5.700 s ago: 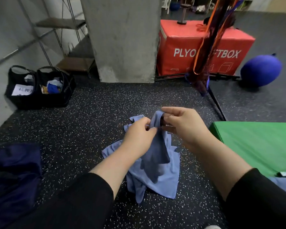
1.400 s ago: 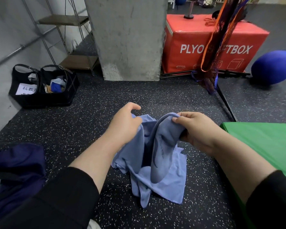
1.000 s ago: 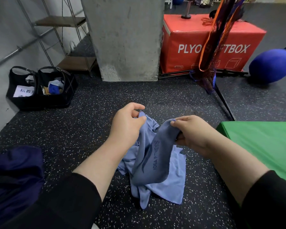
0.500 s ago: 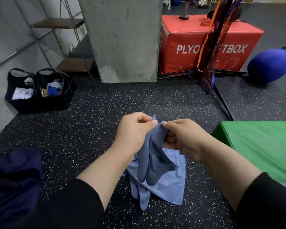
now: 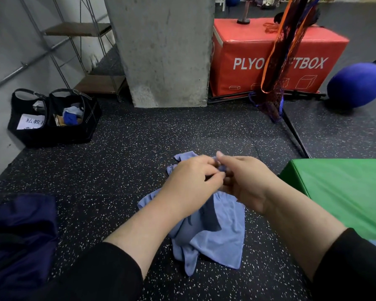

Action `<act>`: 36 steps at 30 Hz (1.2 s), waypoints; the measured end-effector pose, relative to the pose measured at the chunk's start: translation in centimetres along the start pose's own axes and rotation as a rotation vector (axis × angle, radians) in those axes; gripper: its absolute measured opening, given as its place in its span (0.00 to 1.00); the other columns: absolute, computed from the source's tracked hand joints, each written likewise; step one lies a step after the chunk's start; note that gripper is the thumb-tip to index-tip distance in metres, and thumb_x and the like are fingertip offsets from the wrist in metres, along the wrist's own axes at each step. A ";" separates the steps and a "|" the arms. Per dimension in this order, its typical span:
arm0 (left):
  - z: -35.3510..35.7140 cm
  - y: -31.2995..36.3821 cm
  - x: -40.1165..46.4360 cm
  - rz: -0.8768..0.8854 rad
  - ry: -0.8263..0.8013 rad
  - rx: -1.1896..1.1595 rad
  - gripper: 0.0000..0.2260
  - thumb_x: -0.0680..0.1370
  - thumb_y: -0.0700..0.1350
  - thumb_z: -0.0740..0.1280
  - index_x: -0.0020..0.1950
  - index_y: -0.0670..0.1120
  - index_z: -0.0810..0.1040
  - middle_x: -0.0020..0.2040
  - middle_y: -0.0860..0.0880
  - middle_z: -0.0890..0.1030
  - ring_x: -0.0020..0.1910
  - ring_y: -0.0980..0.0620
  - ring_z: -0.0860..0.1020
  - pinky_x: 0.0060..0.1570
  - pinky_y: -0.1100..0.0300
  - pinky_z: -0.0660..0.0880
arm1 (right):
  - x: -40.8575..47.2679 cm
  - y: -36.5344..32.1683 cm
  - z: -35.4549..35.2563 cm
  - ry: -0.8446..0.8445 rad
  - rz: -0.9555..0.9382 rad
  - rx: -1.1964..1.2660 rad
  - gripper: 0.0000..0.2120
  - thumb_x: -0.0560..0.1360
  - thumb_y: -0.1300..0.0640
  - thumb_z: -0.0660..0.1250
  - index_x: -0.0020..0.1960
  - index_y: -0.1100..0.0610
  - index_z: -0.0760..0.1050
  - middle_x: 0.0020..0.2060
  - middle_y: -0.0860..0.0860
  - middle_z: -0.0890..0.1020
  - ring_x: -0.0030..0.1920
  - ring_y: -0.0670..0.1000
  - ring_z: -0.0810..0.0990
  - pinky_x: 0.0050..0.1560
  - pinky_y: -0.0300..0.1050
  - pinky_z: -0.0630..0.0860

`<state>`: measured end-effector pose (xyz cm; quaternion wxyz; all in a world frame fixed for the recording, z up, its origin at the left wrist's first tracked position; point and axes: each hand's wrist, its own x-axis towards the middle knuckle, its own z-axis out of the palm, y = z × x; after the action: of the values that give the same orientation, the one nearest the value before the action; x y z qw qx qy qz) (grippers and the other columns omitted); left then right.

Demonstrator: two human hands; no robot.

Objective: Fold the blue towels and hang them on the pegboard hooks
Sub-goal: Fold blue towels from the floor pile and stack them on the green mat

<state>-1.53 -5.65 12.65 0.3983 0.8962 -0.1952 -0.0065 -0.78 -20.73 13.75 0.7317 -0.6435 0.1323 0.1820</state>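
Speckled black rubber floor [image 5: 122, 161] fills most of my view, gym-type room. Concrete pillar [image 5: 163, 51] stands dead ahead, red box [image 5: 276, 59] printed PLYO...BOX just right of it, with an orange-and-dark net bag [image 5: 278, 61] hanging in front of the lettering. Blue ball [image 5: 356, 84] sits far right on the floor. Black basket [image 5: 52, 118] at left by the wall holds a paper label and bits of cloth; wire shelf [image 5: 78, 53] stands behind it. Green mat [image 5: 343, 192] at my right, its edge near the right forearm. Dark navy fabric [image 5: 20, 240] lies bottom left.

Blue towel [image 5: 213, 235] is in the centre of the floor, crumpled, not folded, lower part resting on the rubber, upper part pulled up into the hands. One corner pokes out beyond the knuckles on the far side.

Left hand [image 5: 191, 181] and right hand [image 5: 245, 181] are touching each other above the towel, fingertips meeting at the top. I see both with fingers curled in and pinched on a gathered bit of the towel's upper edge; the exact pinch point is partly hidden by the left knuckles. Black sleeves [image 5: 100, 272] are pushed up on both forearms. Slight motion blur on the fingers.
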 end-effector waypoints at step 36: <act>-6.3 -5.0 -3.3 -0.380 -0.053 0.388 0.16 0.73 0.58 0.75 0.38 0.48 0.76 0.32 0.51 0.75 0.34 0.49 0.72 0.31 0.57 0.63 | -1.6 -1.2 -5.3 0.336 -0.416 -1.002 0.13 0.80 0.62 0.60 0.47 0.46 0.77 0.35 0.46 0.80 0.32 0.46 0.78 0.29 0.34 0.69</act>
<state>-1.82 3.01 12.92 0.2055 0.9759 -0.0316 -0.0668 -1.47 -26.28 14.79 0.3265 -0.9446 0.0150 -0.0304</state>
